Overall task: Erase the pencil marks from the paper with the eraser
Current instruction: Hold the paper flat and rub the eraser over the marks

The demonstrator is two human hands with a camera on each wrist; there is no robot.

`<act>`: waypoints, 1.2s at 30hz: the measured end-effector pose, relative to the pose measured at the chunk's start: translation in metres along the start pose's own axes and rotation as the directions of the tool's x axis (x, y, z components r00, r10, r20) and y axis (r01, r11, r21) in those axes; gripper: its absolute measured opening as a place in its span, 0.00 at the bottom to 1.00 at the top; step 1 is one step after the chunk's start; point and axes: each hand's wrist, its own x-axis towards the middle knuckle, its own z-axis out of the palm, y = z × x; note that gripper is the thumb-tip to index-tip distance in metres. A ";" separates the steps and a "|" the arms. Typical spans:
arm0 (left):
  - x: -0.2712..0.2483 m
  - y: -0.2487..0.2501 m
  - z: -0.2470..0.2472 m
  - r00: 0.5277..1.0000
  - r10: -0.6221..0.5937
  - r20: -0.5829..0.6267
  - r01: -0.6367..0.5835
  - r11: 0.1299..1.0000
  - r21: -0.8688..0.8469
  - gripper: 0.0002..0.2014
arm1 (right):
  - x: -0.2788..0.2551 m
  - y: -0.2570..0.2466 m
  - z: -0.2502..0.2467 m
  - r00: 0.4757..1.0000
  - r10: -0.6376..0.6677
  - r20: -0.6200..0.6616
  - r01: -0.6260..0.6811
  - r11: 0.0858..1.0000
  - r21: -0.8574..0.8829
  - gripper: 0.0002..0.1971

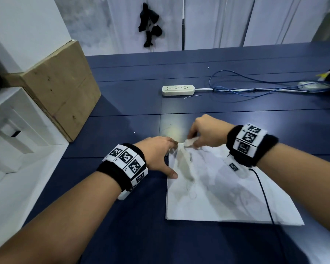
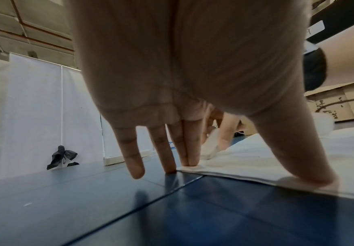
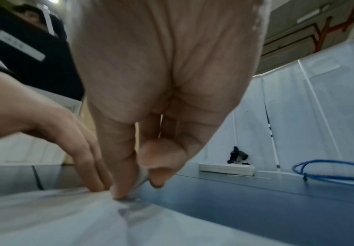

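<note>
A thin, limp sheet of paper (image 1: 217, 189) lies on a blue table (image 1: 131, 96), likely to crease or slide unless pinned. The left hand (image 1: 156, 155) presses its near-left corner with straight, spread fingers. The right hand (image 1: 206, 132) pinches a small white eraser (image 1: 189, 142), probably soft, between thumb and fingertips, its tip on the far edge beside the left fingertips; pencil marks look faint
</note>
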 end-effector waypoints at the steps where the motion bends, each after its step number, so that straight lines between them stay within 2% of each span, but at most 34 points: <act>1: -0.001 0.001 -0.001 1.000 -0.005 0.004 0.005 1.000 0.008 0.52 | 0.005 0.003 0.001 0.999 0.010 -0.032 -0.010 1.000 -0.007 0.13; 4: 0.000 0.000 0.000 1.000 -0.019 0.007 0.019 1.000 0.003 0.53 | -0.003 0.003 0.006 0.998 -0.057 -0.036 0.055 0.998 -0.033 0.13; 6: 0.000 -0.001 0.001 1.000 -0.020 0.004 0.020 1.000 -0.002 0.53 | -0.023 -0.002 0.012 0.986 -0.136 0.096 0.136 0.991 0.003 0.14; 8: 0.001 -0.002 0.001 1.000 -0.020 0.012 0.020 1.000 -0.009 0.53 | -0.037 -0.006 0.015 0.958 -0.165 0.234 0.155 0.986 0.062 0.17; 9: 0.002 -0.002 0.001 1.000 -0.022 0.015 0.022 1.000 -0.015 0.53 | -0.037 -0.007 0.014 0.952 -0.160 0.262 0.151 0.987 0.053 0.17; 11: 0.002 -0.001 0.001 1.000 -0.023 0.020 0.023 1.000 -0.014 0.53 | -0.025 -0.005 0.010 0.969 -0.138 0.205 0.141 0.990 0.002 0.14; 14: 0.002 0.000 0.000 0.999 -0.027 0.027 0.027 1.000 0.001 0.52 | 0.000 0.004 0.004 0.998 -0.056 0.031 0.056 0.998 -0.021 0.11; 16: 0.002 -0.001 0.001 0.999 -0.028 0.025 0.028 1.000 0.001 0.51 | 0.002 0.009 0.005 1.000 -0.022 -0.011 0.022 1.000 -0.017 0.12; 18: 0.002 -0.002 0.002 0.999 -0.023 0.024 0.023 1.000 0.003 0.51 | -0.012 0.006 0.008 0.996 -0.087 0.009 0.087 0.994 -0.060 0.12; 20: 0.002 -0.003 0.002 1.000 -0.016 0.020 0.016 1.000 -0.006 0.52 | -0.031 -0.001 0.010 0.982 -0.142 0.122 0.144 0.990 -0.010 0.12; 22: 0.002 -0.004 0.003 1.000 -0.012 0.018 0.013 1.000 -0.018 0.53 | -0.038 -0.004 0.009 0.962 -0.137 0.237 0.124 0.990 0.066 0.14; 23: 0.002 -0.005 0.003 1.000 -0.010 0.016 0.011 1.000 -0.025 0.52 | -0.034 -0.004 0.008 0.961 -0.132 0.243 0.122 0.991 0.054 0.14; 27: 0.003 -0.005 0.004 1.000 -0.015 0.014 0.016 0.999 -0.041 0.52 | 0.000 0.005 0.001 0.996 -0.063 0.066 0.061 0.998 0.024 0.09; 29: 0.003 -0.005 0.004 1.000 -0.020 0.015 0.020 0.999 -0.046 0.52 | 0.009 0.009 0.002 0.999 -0.028 0.028 0.027 0.999 0.032 0.11; 31: 0.004 -0.005 0.005 1.000 -0.019 0.012 0.019 0.999 -0.048 0.52 | 0.001 0.009 0.007 0.998 -0.057 0.017 0.057 0.998 0.008 0.12; 33: 0.005 -0.005 0.005 1.000 -0.017 0.005 0.017 0.998 -0.053 0.52 | -0.018 0.004 0.011 0.987 -0.133 0.089 0.132 0.991 0.017 0.11; 36: 0.006 -0.006 0.006 1.000 -0.012 0.007 0.013 0.998 -0.057 0.52 | -0.041 -0.007 0.010 0.933 -0.201 0.298 0.187 0.979 0.077 0.12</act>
